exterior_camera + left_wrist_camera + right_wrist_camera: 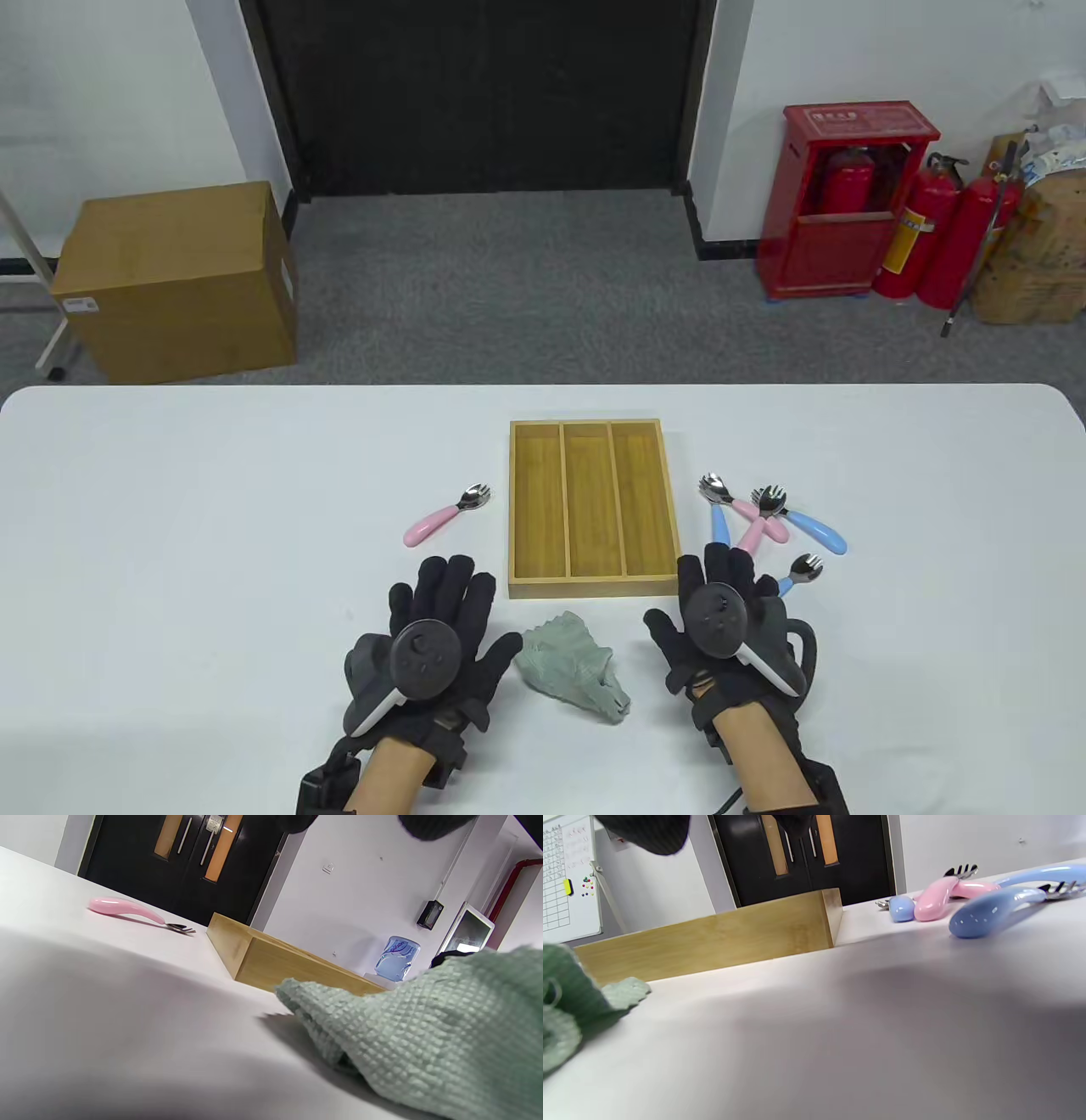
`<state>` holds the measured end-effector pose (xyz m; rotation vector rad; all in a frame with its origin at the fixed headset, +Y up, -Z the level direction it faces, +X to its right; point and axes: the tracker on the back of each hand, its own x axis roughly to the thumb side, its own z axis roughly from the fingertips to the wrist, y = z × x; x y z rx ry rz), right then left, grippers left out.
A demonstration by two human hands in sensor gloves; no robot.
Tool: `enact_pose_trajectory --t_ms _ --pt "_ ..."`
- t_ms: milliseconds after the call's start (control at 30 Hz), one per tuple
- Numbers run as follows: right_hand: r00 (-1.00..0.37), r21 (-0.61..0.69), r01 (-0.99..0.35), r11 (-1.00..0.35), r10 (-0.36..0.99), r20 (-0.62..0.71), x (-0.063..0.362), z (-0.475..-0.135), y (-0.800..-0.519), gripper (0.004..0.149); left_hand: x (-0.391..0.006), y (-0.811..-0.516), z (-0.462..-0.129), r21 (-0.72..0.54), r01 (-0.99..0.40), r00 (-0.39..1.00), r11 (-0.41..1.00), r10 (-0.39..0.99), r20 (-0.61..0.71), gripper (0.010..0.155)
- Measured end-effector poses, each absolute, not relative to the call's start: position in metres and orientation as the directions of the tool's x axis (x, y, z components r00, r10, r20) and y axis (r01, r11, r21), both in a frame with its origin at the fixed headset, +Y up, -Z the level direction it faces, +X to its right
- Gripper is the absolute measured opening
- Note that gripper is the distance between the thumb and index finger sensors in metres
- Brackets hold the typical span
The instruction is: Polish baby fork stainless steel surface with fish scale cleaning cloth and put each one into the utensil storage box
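Observation:
A bamboo storage box (514,509) with three bare compartments stands mid-table. A crumpled green cloth (570,666) lies just in front of it, between my hands. My left hand (441,611) rests flat on the table left of the cloth, fingers straight, holding nothing. My right hand (721,594) lies flat right of the cloth, also holding nothing. One pink-handled fork (444,514) lies left of the box. Several forks with pink and blue handles (768,518) are heaped right of the box, and one blue-handled fork (799,573) lies by my right fingertips.
The white table (212,509) runs wide on both sides. Beyond its far edge the floor holds a cardboard box (174,280) at left and red fire extinguishers (925,229) at right.

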<state>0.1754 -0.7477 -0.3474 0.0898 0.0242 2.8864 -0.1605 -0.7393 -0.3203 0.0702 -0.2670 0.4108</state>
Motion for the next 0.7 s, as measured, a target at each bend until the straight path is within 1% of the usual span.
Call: enact_pose_trajectory --t_ms 367,600,700 --pt "-0.961 0.003 -0.270 -0.963 0.269 0.060 0.1776 -0.3446 -0.7430 0.079 -0.1679 -0.7481 -0.3278 -0.005 -0.407 0.888 0.914 0.396 0.235 0.079" --pt "-0.957 0.012 -0.285 -0.958 0.286 0.051 0.1798 -0.3448 -0.7438 0.079 -0.1676 -0.7489 -0.3284 -0.018 -0.441 0.869 0.897 0.432 0.239 0.079" --pt "-0.958 0.012 -0.282 -0.959 0.283 0.053 0.1796 -0.3450 -0.7443 0.079 -0.1633 -0.7503 -0.3285 -0.038 -0.450 0.858 0.892 0.444 0.257 0.077"
